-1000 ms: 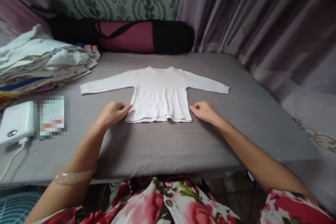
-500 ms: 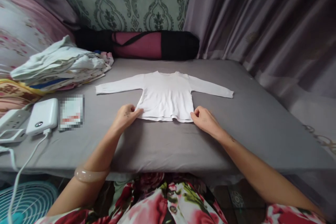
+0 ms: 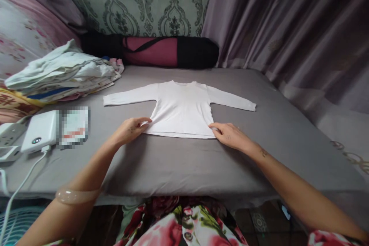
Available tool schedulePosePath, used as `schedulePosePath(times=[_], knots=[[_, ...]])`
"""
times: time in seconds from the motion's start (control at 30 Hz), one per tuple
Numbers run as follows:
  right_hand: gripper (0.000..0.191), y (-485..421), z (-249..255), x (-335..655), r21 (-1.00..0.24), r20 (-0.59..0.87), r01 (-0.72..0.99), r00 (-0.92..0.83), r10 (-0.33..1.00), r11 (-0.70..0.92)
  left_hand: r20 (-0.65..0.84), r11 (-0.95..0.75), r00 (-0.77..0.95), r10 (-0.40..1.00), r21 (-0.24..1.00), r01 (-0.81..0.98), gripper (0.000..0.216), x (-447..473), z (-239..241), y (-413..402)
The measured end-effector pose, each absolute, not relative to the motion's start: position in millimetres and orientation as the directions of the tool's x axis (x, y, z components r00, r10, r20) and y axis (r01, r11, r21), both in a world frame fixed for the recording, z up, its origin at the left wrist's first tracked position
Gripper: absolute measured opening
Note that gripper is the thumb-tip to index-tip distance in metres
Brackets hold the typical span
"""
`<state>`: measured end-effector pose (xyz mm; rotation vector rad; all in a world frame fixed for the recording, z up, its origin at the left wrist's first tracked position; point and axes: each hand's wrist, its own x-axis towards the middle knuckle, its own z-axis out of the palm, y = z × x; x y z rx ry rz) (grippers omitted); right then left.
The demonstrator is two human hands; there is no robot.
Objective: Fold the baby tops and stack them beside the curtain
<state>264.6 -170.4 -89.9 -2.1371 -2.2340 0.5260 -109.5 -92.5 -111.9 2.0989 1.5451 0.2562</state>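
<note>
A white long-sleeved shirt [image 3: 183,103] lies spread on the grey bed sheet [image 3: 178,169], neckline away from me and both sleeves stretched out sideways. My left hand [image 3: 131,128] pinches its lower left corner between thumb and fingers. At the lower right corner, my right hand [image 3: 230,135] is closed on the edge in the same way. The hem between the two hands runs nearly straight, with a second fabric layer showing just below the upper one. Soft creases slant across the shirt's lower left part.
Folded clothes [image 3: 66,69] are piled at the left. Nearer me sit a white power bank [image 3: 40,132] with a cable, a power strip [image 3: 11,132] and a blurred packet [image 3: 74,127]. A black and maroon long bag [image 3: 152,52] lies along the wall. Curtains [image 3: 259,19] hang at right.
My left hand has moved left, pulling the hem wider and straighter; the ripples along it have flattened. My right hand still holds its corner and has shifted slightly.
</note>
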Motion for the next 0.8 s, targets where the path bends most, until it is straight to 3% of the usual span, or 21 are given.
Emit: schedulePosePath(times=[0.1,0.17,0.23,0.3,0.37,0.47,0.67,0.8], knots=[[0.036,-168,-86,269,-0.271,-0.24,0.962,-0.104,0.965,0.036,-0.204,-0.236,0.402,0.893,0.548,0.802,0.053,-118,-114,-85],[0.031,-160,-85,277,-0.38,-0.276,0.924,-0.162,0.947,0.047,-0.245,-0.22,0.424,0.872,0.577,0.787,0.051,-119,-113,-75],[0.031,-144,-87,287,-0.518,-0.293,0.855,-0.153,0.944,-0.022,-0.254,-0.164,0.36,0.898,0.568,0.807,0.047,-115,-109,-61],[0.038,-120,-92,294,-0.59,-0.272,0.787,0.017,0.962,-0.18,-0.222,-0.06,0.202,0.954,0.518,0.853,0.044,-103,-106,-44],[0.038,-94,-101,296,-0.568,-0.221,0.747,0.264,0.939,-0.344,-0.19,0.067,0.023,0.982,0.454,0.888,0.04,-86,-105,-26],[0.034,-62,-113,288,-0.461,-0.185,0.743,0.455,0.871,-0.486,-0.181,0.207,-0.146,0.973,0.386,0.899,0.036,-59,-109,-5],[0.036,-45,-121,261,-0.415,-0.127,0.716,0.565,0.815,-0.561,-0.153,0.352,-0.317,0.936,0.418,0.837,0.028,-31,-120,8],[0.034,-44,-121,256,-0.433,-0.156,0.701,0.561,0.813,-0.567,-0.163,0.365,-0.327,0.931,0.478,0.799,0.028,-28,-121,8]])
